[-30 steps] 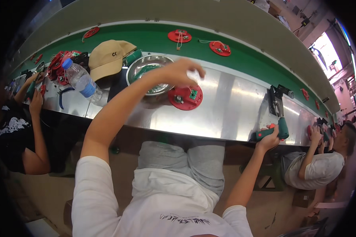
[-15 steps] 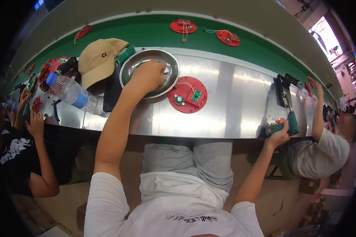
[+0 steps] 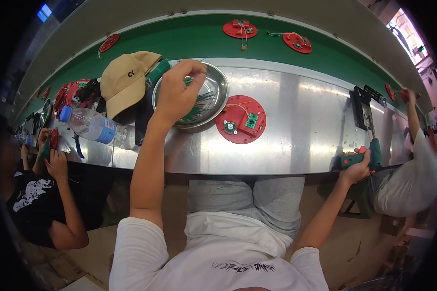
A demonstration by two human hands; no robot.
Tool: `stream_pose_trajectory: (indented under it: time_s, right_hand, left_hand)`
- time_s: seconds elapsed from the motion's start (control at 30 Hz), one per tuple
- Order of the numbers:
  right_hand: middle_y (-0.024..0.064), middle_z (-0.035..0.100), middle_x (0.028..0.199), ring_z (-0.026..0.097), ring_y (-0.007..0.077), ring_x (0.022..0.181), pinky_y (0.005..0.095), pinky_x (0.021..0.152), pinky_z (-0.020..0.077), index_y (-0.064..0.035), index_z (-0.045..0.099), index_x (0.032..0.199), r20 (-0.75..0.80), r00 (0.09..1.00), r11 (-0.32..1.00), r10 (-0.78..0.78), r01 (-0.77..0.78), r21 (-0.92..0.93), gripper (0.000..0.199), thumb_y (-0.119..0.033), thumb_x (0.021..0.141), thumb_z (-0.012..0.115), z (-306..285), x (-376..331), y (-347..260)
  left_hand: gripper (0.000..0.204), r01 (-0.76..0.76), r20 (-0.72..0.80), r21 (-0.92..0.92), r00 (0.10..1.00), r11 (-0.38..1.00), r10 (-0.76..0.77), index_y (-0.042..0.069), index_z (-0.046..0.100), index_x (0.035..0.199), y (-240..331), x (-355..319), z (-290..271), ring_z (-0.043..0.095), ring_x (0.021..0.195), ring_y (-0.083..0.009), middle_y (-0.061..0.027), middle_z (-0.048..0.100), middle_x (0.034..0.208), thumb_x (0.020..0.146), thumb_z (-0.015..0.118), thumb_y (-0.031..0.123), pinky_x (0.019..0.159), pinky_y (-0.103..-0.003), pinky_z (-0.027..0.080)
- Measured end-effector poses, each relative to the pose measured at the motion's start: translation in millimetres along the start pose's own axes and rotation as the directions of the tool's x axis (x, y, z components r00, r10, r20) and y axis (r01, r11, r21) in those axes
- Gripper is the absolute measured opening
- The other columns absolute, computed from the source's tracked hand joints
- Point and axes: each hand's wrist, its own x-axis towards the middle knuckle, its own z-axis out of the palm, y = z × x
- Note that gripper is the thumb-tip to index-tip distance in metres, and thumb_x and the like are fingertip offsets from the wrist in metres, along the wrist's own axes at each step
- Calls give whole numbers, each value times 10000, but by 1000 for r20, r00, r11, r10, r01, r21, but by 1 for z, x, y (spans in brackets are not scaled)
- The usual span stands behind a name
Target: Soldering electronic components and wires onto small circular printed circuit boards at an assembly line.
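Note:
My left hand (image 3: 177,92) reaches into a round steel bowl (image 3: 217,99) holding thin green pieces, its fingers pinched together over them; what it grips is hidden. Just right of the bowl lies a red round disc (image 3: 241,120) carrying a small green circuit board and wires. My right hand (image 3: 357,167) grips a green electric screwdriver (image 3: 369,153) at the near edge of the steel workbench (image 3: 301,126), far to the right.
A tan cap (image 3: 126,77) and a clear water bottle (image 3: 93,124) lie left of the bowl. More red discs (image 3: 240,28) ride the green conveyor belt (image 3: 194,41) behind. One person works at my left (image 3: 43,194), another at my right (image 3: 415,165).
My left hand moved left from above the red disc into the steel bowl and now pinches among the green pieces. My right hand kept its hold on the screwdriver.

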Motion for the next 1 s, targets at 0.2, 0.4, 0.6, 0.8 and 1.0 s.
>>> stream_pose_trajectory:
  time_s: [0.2,0.4,0.6,0.8,1.0]
  right_hand:
    - [135,693,849,674,238,609,376,548,578,72,702,1035,2,999,999,37,-37,28,364,-286,1051,635,-3,4,5]
    - [126,673,820,671,225,583,367,529,555,63,685,1019,38,998,999,-48,48,10,333,-265,1046,632,-1,-2,2]
    - [123,675,818,665,220,571,354,516,540,51,686,1034,91,996,1000,15,-14,-8,314,-258,1039,634,3,-8,-8]
    - [199,696,1005,658,222,559,348,477,529,73,606,1219,292,952,974,91,-146,173,344,-200,1009,607,7,-44,-29]
    - [267,689,1126,667,230,595,327,540,539,126,504,1408,661,751,984,11,-124,125,539,-172,972,611,-8,-107,-50]
  left_hand:
    - [133,50,338,-108,941,993,-11,-3,711,1023,33,-19,8,728,832,-273,-148,753,949,905,669,-46,770,-374,563]
    - [410,-319,493,115,840,941,225,18,689,1219,60,-28,43,671,889,-344,-159,690,986,851,807,156,796,-417,538]
    - [584,-425,623,351,771,834,132,-30,636,1267,65,-32,70,650,941,-379,-180,673,1002,868,818,355,830,-462,536]
    - [500,-362,447,220,863,906,236,-45,610,1296,64,-39,102,645,996,-402,-222,668,1089,951,748,288,894,-485,535]
    - [257,-268,313,23,917,963,248,-28,695,1206,54,-46,90,670,953,-371,-189,691,1051,963,706,53,850,-446,554]
